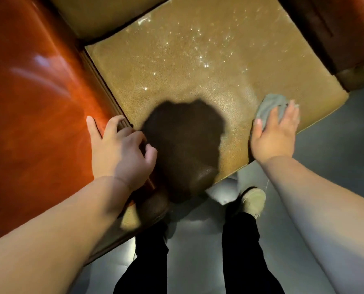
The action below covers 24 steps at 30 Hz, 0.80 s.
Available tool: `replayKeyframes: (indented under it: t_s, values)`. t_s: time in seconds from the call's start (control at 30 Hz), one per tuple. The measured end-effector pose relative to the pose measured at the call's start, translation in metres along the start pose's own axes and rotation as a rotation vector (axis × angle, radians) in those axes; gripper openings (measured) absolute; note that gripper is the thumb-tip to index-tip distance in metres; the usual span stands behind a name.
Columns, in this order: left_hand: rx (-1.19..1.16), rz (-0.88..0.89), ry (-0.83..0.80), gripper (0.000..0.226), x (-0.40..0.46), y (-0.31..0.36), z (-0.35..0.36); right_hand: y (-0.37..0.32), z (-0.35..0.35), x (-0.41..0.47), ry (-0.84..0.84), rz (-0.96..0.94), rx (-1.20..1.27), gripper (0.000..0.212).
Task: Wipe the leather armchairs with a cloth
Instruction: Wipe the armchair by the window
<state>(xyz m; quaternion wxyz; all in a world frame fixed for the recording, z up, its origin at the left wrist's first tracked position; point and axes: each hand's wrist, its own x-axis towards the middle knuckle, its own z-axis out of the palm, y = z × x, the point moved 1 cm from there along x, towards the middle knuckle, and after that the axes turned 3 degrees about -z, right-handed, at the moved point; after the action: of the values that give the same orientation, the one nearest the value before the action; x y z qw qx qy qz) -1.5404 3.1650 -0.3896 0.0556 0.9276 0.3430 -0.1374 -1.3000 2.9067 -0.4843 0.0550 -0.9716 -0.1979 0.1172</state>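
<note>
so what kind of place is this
Probably a lounge or lobby seating area: a leather armchair with a glossy red-brown armrest, a tan seat cushion, and a smooth grey floor.

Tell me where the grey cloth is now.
The grey cloth lies under the right hand, at the seat cushion's front right corner.

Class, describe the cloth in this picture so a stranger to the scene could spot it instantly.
Find the tan seat cushion between the glossy red-brown armrests. At its front right corner, the right hand presses flat on the cloth. It is the only grey, crumpled, soft thing on the leather.
</note>
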Motion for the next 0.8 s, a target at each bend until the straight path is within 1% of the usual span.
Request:
replayKeyframes:
  t_s: [0.03,0.07,0.1,0.17,0.23,0.27,0.3,0.33,0.37,0.47,0.5,0.53,0.57,0.63,0.67,0.7,0.73,0.77,0.8]
  values:
    - [0.028,-0.005,-0.004,0.039,0.000,0.002,-0.003,-0.013,-0.001,-0.006,-0.014,0.010,0.002,0.070]
    - [0.045,-0.014,-0.017,0.040,0.001,0.005,-0.007,-0.030,0.000,-0.016,-0.038,-0.046,-0.015,0.069]
    - [0.061,-0.027,-0.032,0.042,0.001,0.007,-0.010,-0.047,0.004,-0.030,-0.065,-0.168,-0.061,0.066]
    - [0.085,-0.039,-0.041,0.046,-0.001,0.008,-0.012,-0.072,0.017,-0.059,-0.100,-0.481,-0.137,0.062]
    - [0.073,-0.022,-0.031,0.047,-0.003,0.006,-0.011,-0.069,0.023,-0.061,-0.161,-0.712,-0.065,0.062]
    - [0.069,-0.016,-0.031,0.048,-0.004,0.004,-0.009,-0.060,0.024,-0.046,-0.156,-0.836,-0.013,0.063]
    - [0.067,-0.014,-0.029,0.048,-0.004,0.003,-0.009,-0.051,0.020,-0.029,-0.154,-0.929,-0.012,0.063]
    - [0.068,-0.020,-0.029,0.048,-0.004,0.003,-0.009,-0.045,0.017,-0.009,-0.154,-0.956,-0.039,0.065]
    - [0.069,-0.034,-0.036,0.047,-0.003,0.004,-0.009,-0.042,0.013,0.013,-0.151,-0.887,-0.059,0.070]
    - [0.050,-0.077,-0.055,0.047,-0.002,0.009,-0.014,-0.063,0.003,0.045,-0.074,-0.365,-0.015,0.076]
    - [0.038,-0.087,-0.058,0.047,-0.002,0.011,-0.016,-0.078,0.000,0.040,-0.088,-0.259,0.027,0.082]
    - [0.025,-0.097,-0.063,0.048,-0.002,0.013,-0.017,-0.091,-0.002,0.033,-0.124,-0.275,0.046,0.087]
    - [0.013,-0.105,-0.069,0.048,-0.002,0.014,-0.019,-0.101,-0.002,0.022,-0.166,-0.404,0.016,0.089]
    - [-0.006,-0.109,-0.074,0.047,-0.001,0.015,-0.020,-0.112,0.005,0.000,-0.267,-0.754,-0.056,0.077]
    - [-0.009,-0.111,-0.073,0.046,-0.002,0.014,-0.020,-0.111,0.008,-0.008,-0.328,-0.894,-0.087,0.070]
    - [-0.011,-0.111,-0.068,0.044,-0.001,0.014,-0.019,-0.106,0.009,-0.008,-0.368,-0.993,-0.114,0.064]
    - [-0.013,-0.109,-0.064,0.042,0.000,0.013,-0.018,-0.098,0.008,0.001,-0.363,-1.060,-0.127,0.061]
    - [-0.014,-0.105,-0.059,0.041,0.000,0.012,-0.017,-0.091,0.007,0.015,-0.329,-1.067,-0.124,0.059]
    - [-0.015,-0.098,-0.052,0.039,0.000,0.011,-0.015,-0.084,0.004,0.032,-0.266,-1.015,-0.094,0.057]
